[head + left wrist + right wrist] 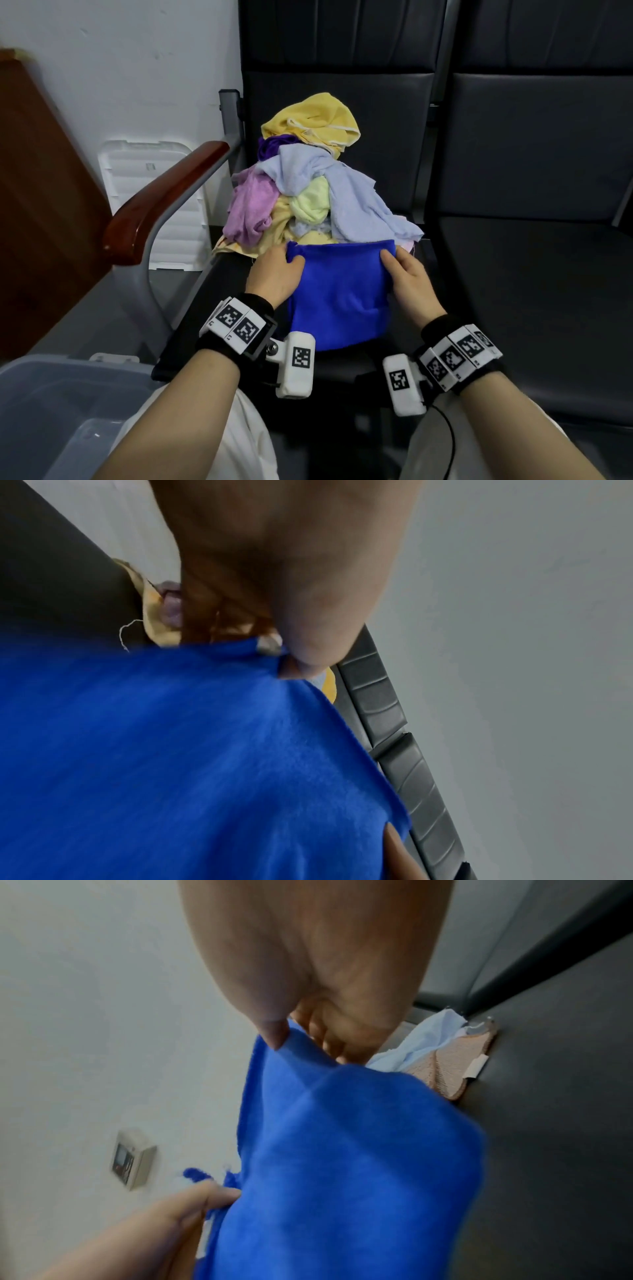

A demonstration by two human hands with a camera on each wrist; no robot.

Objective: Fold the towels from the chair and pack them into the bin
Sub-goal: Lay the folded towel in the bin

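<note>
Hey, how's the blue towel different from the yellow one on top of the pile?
The blue towel is spread fairly flat at the seat's front; the yellow towel sits crumpled atop the pile. The left hand and right hand pinch the blue one's far corners; nothing holds the yellow. Both lie on the chair.

A black wristband [236, 339] carrying white blocks printed with black square codes is worn on each bare forearm. A white camera housing [296, 364] is bolted beside each. Pale trousers [246, 442] are worn.

No readable text anywhere; the wrist bands [239, 327] carry only black-and-white square marker patterns, not letters or numbers.
</note>
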